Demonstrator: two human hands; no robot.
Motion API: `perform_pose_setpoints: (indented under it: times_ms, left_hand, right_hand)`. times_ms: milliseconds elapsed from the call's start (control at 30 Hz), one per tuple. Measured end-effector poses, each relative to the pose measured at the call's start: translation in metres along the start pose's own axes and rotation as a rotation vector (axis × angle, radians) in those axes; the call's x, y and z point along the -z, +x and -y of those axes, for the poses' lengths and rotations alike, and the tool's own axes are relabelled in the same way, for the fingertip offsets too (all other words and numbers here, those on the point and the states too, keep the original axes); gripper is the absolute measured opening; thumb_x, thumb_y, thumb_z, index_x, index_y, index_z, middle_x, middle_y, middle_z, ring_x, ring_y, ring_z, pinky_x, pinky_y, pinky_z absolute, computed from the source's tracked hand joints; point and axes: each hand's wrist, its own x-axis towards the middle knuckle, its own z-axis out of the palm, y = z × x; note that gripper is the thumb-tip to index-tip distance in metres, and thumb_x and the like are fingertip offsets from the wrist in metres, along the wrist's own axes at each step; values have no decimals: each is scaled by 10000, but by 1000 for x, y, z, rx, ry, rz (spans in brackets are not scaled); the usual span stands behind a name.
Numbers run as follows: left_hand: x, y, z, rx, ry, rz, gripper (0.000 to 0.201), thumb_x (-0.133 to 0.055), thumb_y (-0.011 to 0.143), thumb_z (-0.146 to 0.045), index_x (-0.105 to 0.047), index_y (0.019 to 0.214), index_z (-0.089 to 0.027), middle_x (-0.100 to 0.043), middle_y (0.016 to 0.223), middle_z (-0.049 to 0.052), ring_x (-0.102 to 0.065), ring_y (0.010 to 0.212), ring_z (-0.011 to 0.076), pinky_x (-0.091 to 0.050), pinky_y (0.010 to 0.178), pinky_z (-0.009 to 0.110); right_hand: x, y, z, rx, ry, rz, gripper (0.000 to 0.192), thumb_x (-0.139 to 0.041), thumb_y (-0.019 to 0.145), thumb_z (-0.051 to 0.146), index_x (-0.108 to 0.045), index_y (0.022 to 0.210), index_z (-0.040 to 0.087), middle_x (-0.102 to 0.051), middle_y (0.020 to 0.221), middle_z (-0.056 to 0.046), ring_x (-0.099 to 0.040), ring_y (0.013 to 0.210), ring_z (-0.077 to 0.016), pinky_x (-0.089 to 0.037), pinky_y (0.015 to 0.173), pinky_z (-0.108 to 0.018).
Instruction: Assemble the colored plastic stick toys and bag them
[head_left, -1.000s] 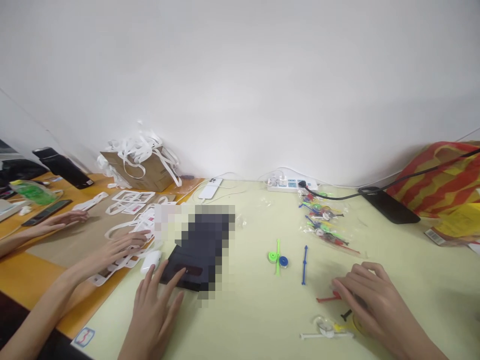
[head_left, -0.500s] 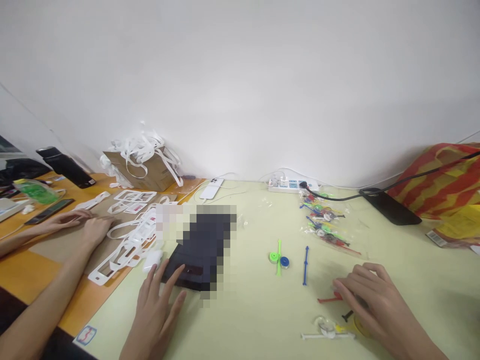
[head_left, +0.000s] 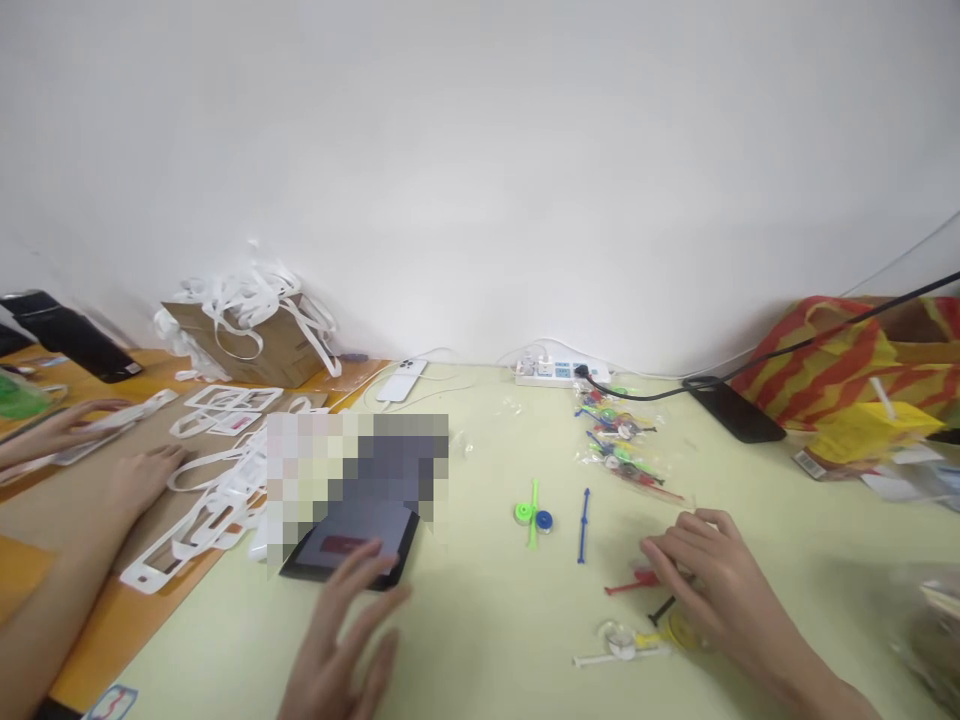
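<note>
My left hand is open, fingers spread over the near right edge of a black tablet; its far part is pixelated, and I cannot tell whether a fingertip touches it. My right hand rests on the table, fingers curled together and their tips mostly hidden. Beside it lie a red rod piece, a black rod and a round yellow piece, partly under the hand. A white rod with a clear disc is nearer me. Farther off are a green rod with discs and a blue rod.
Bagged coloured parts lie near a power strip. A white phone and a black phone lie toward the wall. Another person's hands work by white straps at left; a cardboard box stands behind.
The view has turned right, shifting the table's things leftward. My left hand has moved right across the tablet's near edge. The tablet's screen, dark before, is now lighter. My right hand stays by the parts.
</note>
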Motion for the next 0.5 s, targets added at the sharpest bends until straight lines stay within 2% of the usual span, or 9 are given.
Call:
perform_pose_setpoints:
  times_ms: [133,233,333,433,500]
  left_hand:
    - [-30,51,-54,-324,-194,91,329,-536,886,-30,-646,1148,-195,-669,1195,116,-601,1193,249,-549,975,374]
    - [-59,92,-73,-312,-228,160,278,-552,913,-80,-636,1153,-194,-673,1168,109,-610,1133,240,-542,960,393]
    - [-89,119,-78,-297,-223,198,212,-555,947,-150,-636,1132,-214,-661,1191,98,-594,1158,247,-519,990,429]
    - [-114,129,-83,-326,-225,215,205,-560,956,-178,-632,1143,-222,-660,1178,94,-602,1146,240,-514,984,430]
    - [-124,129,-87,-353,-230,233,199,-565,959,-192,-632,1144,-224,-665,1148,88,-606,1134,235,-507,990,435]
  right_hand:
    - [3,2,-5,-25,-25,-5,225,-529,1017,230,-603,806,209,-584,639,26,-497,639,-154,-329,820,-389]
    - [9,4,-3,-75,-9,22,206,-519,1024,241,-633,853,220,-608,667,23,-517,667,-159,-331,836,-393]
    - [14,5,-1,-110,-3,65,180,-517,1022,252,-650,902,236,-644,717,13,-548,725,-178,-333,852,-404]
    - [19,6,-1,-125,-4,128,146,-525,1013,245,-662,965,251,-678,794,-2,-572,804,-199,-336,857,-412]
    - [22,6,-1,-125,2,163,129,-539,1005,242,-667,1001,260,-694,851,-13,-576,866,-213,-336,874,-421]
